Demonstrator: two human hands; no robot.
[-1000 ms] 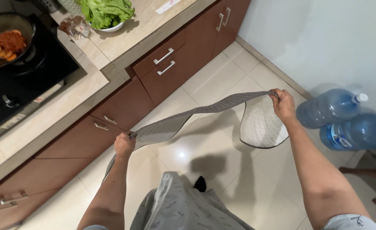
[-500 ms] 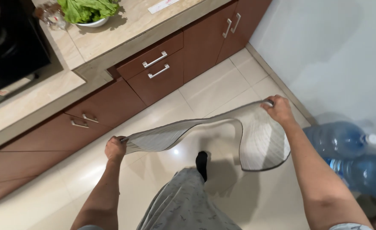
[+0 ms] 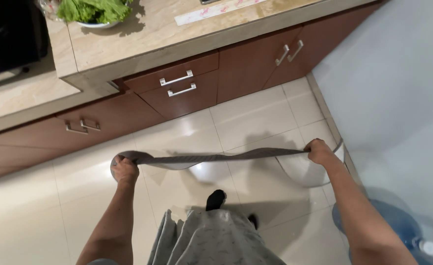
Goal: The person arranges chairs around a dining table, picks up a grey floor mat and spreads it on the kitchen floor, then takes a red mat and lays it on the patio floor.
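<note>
A long grey floor mat (image 3: 211,159) with a dark edge hangs stretched between my two hands, low over the tiled floor. My left hand (image 3: 125,170) grips its left end in a fist. At the right end my right hand (image 3: 320,151) is closed on the mat, whose pale underside curls down below it. My foot in a black sock (image 3: 215,199) stands on the tiles under the mat's middle.
Brown cabinets with metal handles (image 3: 178,83) run along the back under a beige stone counter (image 3: 143,34). A bowl of green lettuce (image 3: 92,11) sits on the counter. A blue water jug (image 3: 403,230) lies by the white wall at the lower right.
Both hands have lowered the mat toward the floor and pulled it flatter. My view has shifted right, so the stove and pan are almost out of sight.
</note>
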